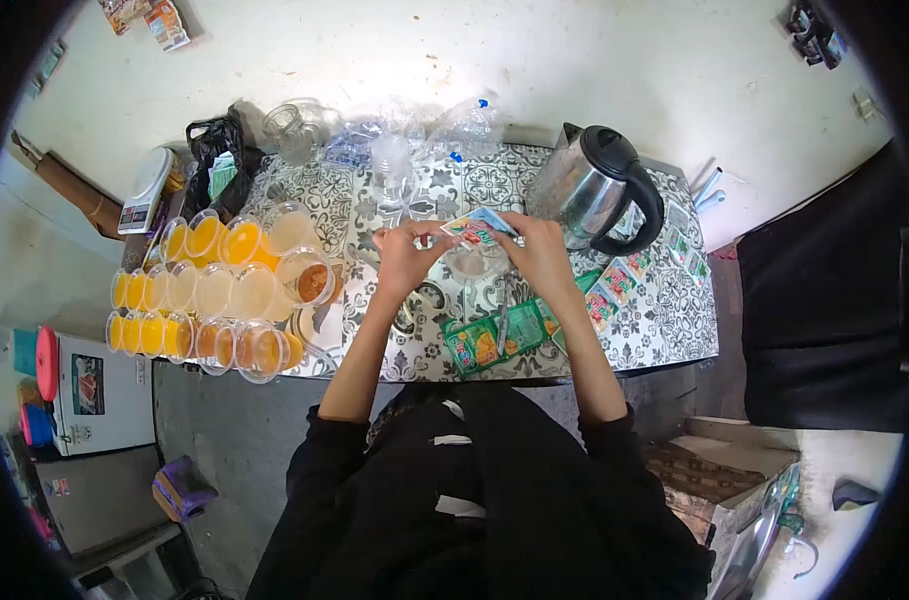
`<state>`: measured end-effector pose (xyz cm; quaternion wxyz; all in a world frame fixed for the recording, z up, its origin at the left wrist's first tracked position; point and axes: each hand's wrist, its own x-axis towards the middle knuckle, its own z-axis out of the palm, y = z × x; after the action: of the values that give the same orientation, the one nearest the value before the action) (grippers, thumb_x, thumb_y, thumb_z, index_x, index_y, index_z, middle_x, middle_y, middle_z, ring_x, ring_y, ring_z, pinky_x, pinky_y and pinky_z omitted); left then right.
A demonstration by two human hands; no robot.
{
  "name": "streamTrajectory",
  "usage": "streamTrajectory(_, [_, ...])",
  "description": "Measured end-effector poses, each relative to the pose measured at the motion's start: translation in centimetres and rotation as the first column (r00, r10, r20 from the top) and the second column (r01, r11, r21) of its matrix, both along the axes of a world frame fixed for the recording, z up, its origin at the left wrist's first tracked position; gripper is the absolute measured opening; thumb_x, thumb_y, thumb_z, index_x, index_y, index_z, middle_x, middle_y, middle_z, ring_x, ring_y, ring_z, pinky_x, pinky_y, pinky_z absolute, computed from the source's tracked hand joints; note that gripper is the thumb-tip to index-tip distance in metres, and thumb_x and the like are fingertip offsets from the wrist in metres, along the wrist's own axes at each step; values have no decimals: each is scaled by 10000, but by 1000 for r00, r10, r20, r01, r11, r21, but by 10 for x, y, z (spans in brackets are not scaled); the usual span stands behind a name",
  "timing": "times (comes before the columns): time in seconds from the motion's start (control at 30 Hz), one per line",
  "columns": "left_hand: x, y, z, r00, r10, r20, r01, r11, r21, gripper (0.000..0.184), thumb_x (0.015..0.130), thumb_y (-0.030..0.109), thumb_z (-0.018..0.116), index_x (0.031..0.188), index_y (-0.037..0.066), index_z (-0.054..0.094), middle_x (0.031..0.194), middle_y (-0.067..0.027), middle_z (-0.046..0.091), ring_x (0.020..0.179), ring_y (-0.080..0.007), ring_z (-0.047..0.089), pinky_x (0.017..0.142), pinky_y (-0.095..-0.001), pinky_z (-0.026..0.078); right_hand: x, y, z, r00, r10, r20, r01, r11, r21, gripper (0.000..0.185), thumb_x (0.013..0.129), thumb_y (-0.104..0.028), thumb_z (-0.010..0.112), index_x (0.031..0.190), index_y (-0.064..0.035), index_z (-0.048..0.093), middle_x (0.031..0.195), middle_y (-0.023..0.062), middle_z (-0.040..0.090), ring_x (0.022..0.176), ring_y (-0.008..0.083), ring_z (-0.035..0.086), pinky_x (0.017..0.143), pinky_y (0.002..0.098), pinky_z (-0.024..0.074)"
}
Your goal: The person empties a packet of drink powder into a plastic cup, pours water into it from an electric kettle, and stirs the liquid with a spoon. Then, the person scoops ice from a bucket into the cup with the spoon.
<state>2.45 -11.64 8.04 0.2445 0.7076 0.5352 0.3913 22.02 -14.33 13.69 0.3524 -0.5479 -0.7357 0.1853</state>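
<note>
Between my two hands is a small drink-powder sachet (477, 226) with a colourful printed front. My left hand (404, 262) pinches its left end. Its right end is gripped by the fingers of my right hand (537, 252). Directly below the sachet a clear plastic cup (471, 264) stands on the patterned table, partly hidden by my hands; I cannot make out its contents. A strip of green sachets (494, 338) lies near the table's front edge, beneath my right forearm. More printed sachets (617, 288) lie to the right of that forearm.
Rows of filled cups (214, 288) with yellow, orange and brownish drinks crowd the left side. A steel kettle (586, 195) with a black handle stands back right. Stacked empty cups (391, 158), a glass jar (289, 132) and a black plastic bag (217, 150) sit along the back.
</note>
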Motion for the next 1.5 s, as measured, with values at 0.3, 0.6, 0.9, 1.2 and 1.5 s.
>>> streamTrajectory(0.3, [-1,6,-6,998,-4,64,6,1000,-29,257,689,332,776,838,130,724,744,4,644,666,-114,505,819,-352,212,0,0,-8,998,0,-59,-2,999,-36,217,789,-112,669,967,13,652,821,196,659,731,287,664,650,327,491])
streamTrajectory(0.6, [29,35,32,933,-340,118,322,935,150,190,772,150,692,939,59,697,823,-78,662,742,-184,598,676,-308,462,27,9,-59,769,-89,-634,-50,979,-198,226,805,-166,697,964,-7,672,800,49,680,713,78,588,640,244,458])
streamTrajectory(0.9, [80,30,70,729,-672,-129,684,721,114,249,784,134,658,1029,94,678,875,-70,614,790,-245,595,726,-348,470,71,-15,-40,811,-152,-564,110,988,-109,197,806,-131,694,941,4,648,774,28,654,670,46,545,604,216,426])
streamTrajectory(1.2, [43,2,20,910,-367,193,336,925,174,745,691,288,798,1293,54,427,1320,-131,451,1236,-268,422,1033,-400,326,84,-61,-112,895,-369,-251,362,929,-75,129,807,-62,627,918,-9,588,817,94,657,759,186,633,705,294,475])
streamTrajectory(1.5, [14,-19,-48,915,-314,254,331,943,-25,1267,553,291,882,1446,50,16,1435,-208,235,1349,-307,242,1072,-449,258,93,-89,-107,999,-8,-32,1,976,-216,407,714,-41,659,1094,-84,518,1246,138,527,1218,321,449,1064,433,287])
